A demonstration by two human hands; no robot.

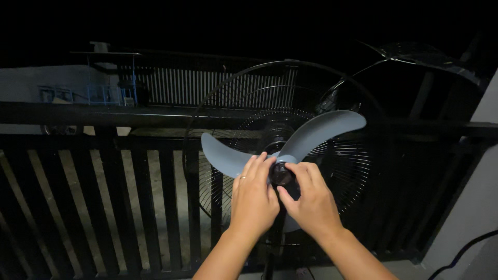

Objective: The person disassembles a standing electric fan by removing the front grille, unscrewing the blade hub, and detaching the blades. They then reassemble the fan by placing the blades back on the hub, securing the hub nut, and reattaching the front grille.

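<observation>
A standing fan has its front guard off, so the grey-blue blade shows against the black wire rear guard. A dark round cap sits at the blade's hub. My left hand, a ring on one finger, rests on the hub's left side with its fingertips at the cap. From the right, my right hand pinches the cap between thumb and fingers. The lower blade is mostly hidden behind my hands.
A dark balcony railing with vertical bars runs behind the fan. A pale wall rises at the right with a black cable at its foot. Beyond the railing, buildings lie in darkness.
</observation>
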